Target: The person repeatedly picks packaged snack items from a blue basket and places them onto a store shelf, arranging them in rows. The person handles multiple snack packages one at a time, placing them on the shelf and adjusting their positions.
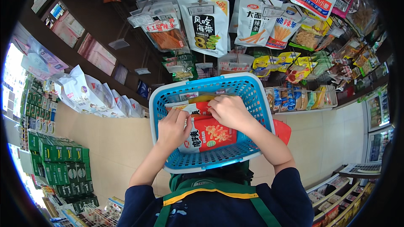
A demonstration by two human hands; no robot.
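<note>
A blue plastic shopping basket (257, 107) with a pale rim is right in front of my body. Inside it, a red and white snack packet (217, 132) faces up, bearing writing and a food picture. My left hand (173, 127) pinches this packet near its upper left corner. With bent fingers, my right hand (230, 112) grips along the top edge, its fingertips partly hidden. Behind it in the basket stand a second red packet (199, 107) and a clear-topped packet (189, 96), both partly covered by the hands and the front packet.
Snack pouches (206, 26) hang from hooks on the dark shelf ahead. Small packets (287, 97) fill a low tray at the right. White bags (91, 93) and stacked green cartons (61, 151) stand to the left. Something red (282, 130) shows beyond the basket's right side.
</note>
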